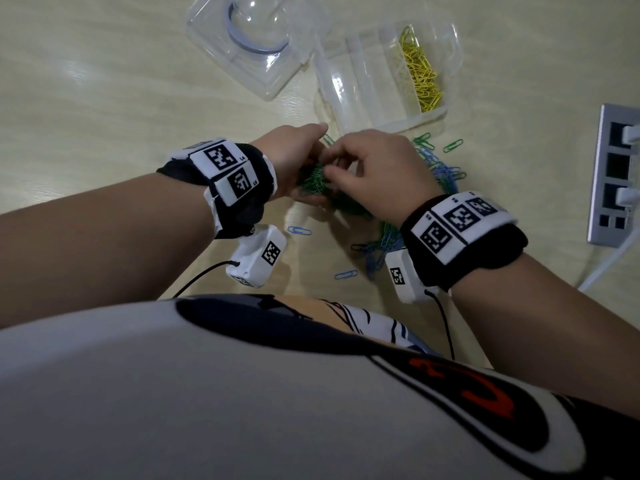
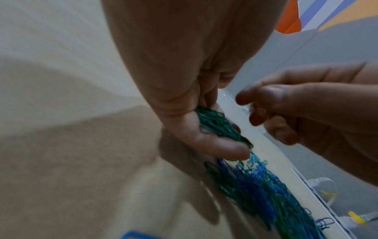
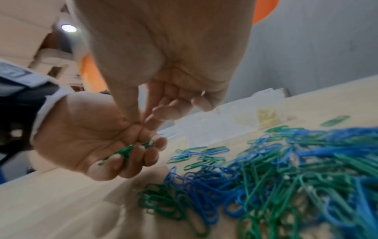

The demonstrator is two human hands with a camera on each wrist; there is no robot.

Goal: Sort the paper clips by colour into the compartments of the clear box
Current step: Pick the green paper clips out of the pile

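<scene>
My left hand (image 1: 304, 164) is cupped palm-up, its fingers curled round a bunch of green paper clips (image 1: 317, 181), also seen as green paper clips (image 2: 218, 126) and green paper clips (image 3: 126, 150). My right hand (image 1: 332, 168) hovers right against it, with the thumb tip touching the left hand's fingers (image 3: 143, 135). The right hand (image 2: 255, 110) has loosely bent fingers and nothing shows between them. A mixed pile of blue and green clips (image 3: 276, 177) lies on the table under and right of both hands. Behind stands the clear box (image 1: 360, 81), with yellow clips (image 1: 420, 74) in its right compartment.
The box's clear lid (image 1: 256, 39) lies at the back left. A grey power strip (image 1: 613, 178) with white plugs and a cable sits at the right edge. Single blue clips (image 1: 299, 231) lie near the front of the wooden table (image 1: 104, 98).
</scene>
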